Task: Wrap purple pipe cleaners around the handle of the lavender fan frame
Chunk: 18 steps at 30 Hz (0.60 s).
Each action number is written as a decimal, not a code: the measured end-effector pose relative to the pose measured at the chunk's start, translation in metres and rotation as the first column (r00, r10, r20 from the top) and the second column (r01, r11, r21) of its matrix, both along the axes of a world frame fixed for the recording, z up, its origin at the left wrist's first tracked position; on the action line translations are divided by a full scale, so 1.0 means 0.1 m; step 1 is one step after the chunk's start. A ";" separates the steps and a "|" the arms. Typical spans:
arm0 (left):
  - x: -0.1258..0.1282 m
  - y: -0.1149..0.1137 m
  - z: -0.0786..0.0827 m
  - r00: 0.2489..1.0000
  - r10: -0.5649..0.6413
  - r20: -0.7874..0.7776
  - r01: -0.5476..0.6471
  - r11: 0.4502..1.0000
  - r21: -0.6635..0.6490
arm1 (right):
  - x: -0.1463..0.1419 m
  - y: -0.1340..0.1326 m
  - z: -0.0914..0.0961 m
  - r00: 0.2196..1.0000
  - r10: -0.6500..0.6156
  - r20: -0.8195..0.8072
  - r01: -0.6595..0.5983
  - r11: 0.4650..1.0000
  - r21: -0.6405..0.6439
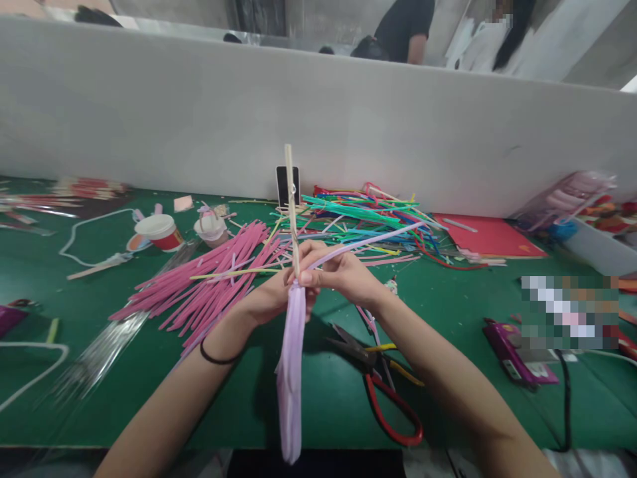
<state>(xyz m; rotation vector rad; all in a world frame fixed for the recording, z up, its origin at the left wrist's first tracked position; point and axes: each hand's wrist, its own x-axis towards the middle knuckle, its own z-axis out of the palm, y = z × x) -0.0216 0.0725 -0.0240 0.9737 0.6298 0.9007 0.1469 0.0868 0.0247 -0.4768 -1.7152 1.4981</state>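
Note:
Over the green table I hold a pale wooden stick (289,179) upright, with a bundle of lilac pipe cleaners (292,372) hanging from its lower end. My left hand (273,292) is closed around the joint of stick and bundle from behind; its fingers are partly hidden. My right hand (348,269) pinches at the same joint, thumb in front. From there a single lilac pipe cleaner (378,237) runs out to the upper right over my right hand. Just below my right forearm lie red-handled scissors (393,411), blades apart.
Pink pipe cleaners (219,272) are spread at left, beside clear thin strips (107,352) and a red-white tub (160,231). A multicoloured pipe-cleaner pile (368,216) and a phone (282,184) stand by the white partition (199,113). Red sheets (492,236) and a purple packet (512,348) are right.

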 end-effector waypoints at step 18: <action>-0.32 0.09 -0.35 0.963 0.112 -0.244 -0.090 0.991 0.103 | 0.13 0.03 -0.06 0.995 -0.083 -0.064 0.069 0.978 -0.198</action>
